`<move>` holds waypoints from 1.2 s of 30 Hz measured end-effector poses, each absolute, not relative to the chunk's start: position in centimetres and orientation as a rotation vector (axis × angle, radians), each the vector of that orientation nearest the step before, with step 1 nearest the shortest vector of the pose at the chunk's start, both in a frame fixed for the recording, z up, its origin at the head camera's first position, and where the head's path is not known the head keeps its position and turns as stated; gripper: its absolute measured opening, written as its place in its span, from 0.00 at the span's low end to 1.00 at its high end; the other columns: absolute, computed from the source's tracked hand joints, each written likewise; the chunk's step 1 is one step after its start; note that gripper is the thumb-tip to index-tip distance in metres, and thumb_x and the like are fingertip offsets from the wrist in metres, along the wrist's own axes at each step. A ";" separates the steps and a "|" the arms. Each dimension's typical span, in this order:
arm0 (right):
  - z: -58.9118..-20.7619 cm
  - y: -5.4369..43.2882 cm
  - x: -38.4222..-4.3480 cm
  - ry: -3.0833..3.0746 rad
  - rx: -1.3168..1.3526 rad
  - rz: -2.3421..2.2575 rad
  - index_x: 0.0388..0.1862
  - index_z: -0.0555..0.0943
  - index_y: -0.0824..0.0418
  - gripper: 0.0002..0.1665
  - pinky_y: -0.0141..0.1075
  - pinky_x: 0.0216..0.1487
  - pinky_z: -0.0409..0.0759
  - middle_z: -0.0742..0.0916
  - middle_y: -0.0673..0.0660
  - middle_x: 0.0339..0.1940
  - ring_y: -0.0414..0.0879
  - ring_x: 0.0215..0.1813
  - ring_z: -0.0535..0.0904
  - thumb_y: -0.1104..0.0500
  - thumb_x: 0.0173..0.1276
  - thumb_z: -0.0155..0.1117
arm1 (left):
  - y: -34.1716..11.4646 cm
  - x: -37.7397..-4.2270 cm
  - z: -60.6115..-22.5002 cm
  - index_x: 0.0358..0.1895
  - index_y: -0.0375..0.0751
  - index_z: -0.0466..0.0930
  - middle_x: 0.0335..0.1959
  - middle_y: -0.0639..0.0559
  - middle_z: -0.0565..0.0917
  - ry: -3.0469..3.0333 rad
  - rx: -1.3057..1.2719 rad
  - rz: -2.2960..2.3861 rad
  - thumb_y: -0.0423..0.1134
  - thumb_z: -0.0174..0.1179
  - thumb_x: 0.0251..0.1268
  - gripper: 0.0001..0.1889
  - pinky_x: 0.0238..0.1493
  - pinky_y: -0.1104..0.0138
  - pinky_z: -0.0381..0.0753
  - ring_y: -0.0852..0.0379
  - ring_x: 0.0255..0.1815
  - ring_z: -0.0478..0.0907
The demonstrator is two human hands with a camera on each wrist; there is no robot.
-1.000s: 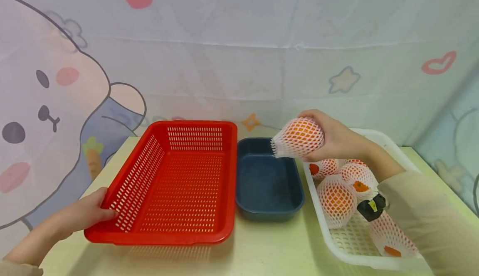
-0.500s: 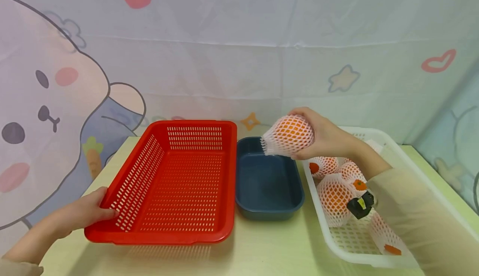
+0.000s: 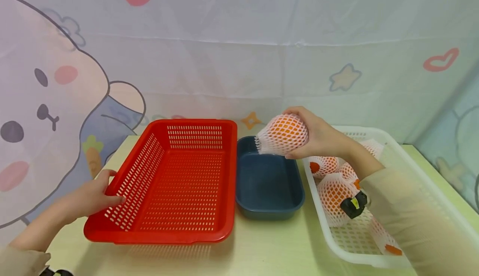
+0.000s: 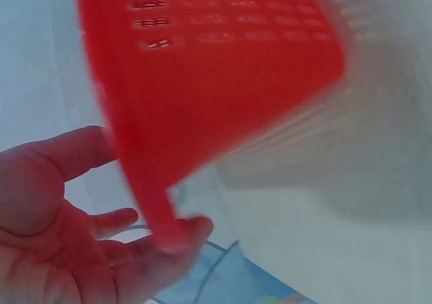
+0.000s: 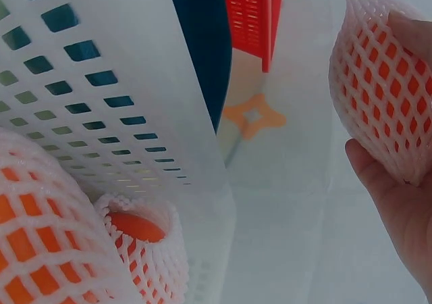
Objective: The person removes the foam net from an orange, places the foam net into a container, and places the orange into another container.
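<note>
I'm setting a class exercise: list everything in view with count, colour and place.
Red basket: 1, red, left.
White basket: 1, white, right.
Basin: 1, dark blue, between the baskets.
Held fruit: 1, orange, white netting, right hand.
Other fruit: several, some hidden, orange, white netting, in white basket.
Table: 1, pale yellow-green, beneath.
Backdrop: count unclear, pale with prints, behind.
Sleeves: 2, beige, forearms.
Wrist devices: 2, black, wrists.
Hands: 2, bare, left hand at red basket's rim, right hand holding fruit.
</note>
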State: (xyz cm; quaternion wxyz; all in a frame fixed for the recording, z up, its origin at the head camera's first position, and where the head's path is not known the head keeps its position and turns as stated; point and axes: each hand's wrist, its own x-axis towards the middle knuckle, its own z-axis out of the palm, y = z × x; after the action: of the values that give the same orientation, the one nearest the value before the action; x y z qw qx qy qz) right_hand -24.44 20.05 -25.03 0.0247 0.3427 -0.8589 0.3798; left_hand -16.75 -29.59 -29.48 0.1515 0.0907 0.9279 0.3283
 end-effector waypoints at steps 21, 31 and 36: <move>-24.8 19.5 -24.7 -2.652 1.052 1.156 0.63 0.60 0.55 0.52 0.42 0.47 0.77 0.76 0.55 0.52 0.46 0.47 0.75 0.59 0.41 0.80 | -20.9 -19.5 -24.9 0.53 0.30 0.69 0.44 0.35 0.78 2.990 0.551 0.586 0.39 0.64 0.56 0.24 0.37 0.55 0.82 0.43 0.42 0.77; -24.4 19.5 -24.9 -2.639 1.059 1.156 0.64 0.60 0.57 0.53 0.43 0.46 0.77 0.75 0.55 0.53 0.47 0.47 0.75 0.60 0.41 0.80 | -15.0 -20.4 -23.6 0.53 0.35 0.72 0.46 0.41 0.79 2.959 0.669 0.692 0.38 0.63 0.57 0.21 0.42 0.56 0.80 0.45 0.45 0.76; -24.5 19.4 -24.9 -2.631 1.048 1.177 0.64 0.60 0.57 0.53 0.43 0.47 0.77 0.75 0.55 0.53 0.47 0.48 0.75 0.60 0.40 0.80 | -12.8 -21.0 -23.6 0.53 0.42 0.73 0.46 0.46 0.79 2.822 0.623 0.924 0.40 0.64 0.56 0.21 0.39 0.62 0.81 0.50 0.45 0.76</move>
State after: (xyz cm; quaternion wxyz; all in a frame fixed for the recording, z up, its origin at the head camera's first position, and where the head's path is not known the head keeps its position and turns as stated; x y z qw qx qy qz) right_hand -24.94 19.40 -24.48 0.0373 0.3415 -0.8573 0.3835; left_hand -21.02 -12.78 -23.57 0.0540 0.2051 0.9288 0.3040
